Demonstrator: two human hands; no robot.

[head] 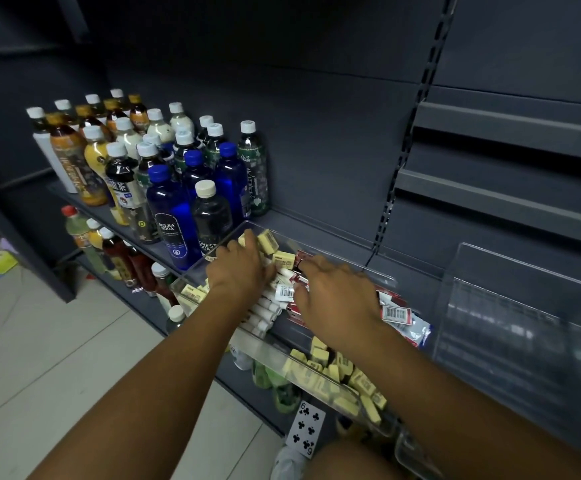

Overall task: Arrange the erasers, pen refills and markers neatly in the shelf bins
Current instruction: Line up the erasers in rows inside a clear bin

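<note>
pale yellow erasers (pixel 320 358), white markers (pixel 264 308), cobalt blue bottles (pixel 169 206).

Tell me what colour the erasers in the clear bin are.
Pale yellow erasers, seen best in the head view, the only one.

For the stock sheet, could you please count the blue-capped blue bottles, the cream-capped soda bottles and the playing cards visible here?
Blue-capped blue bottles: 3
Cream-capped soda bottle: 1
Playing card: 1
Total: 5
</note>
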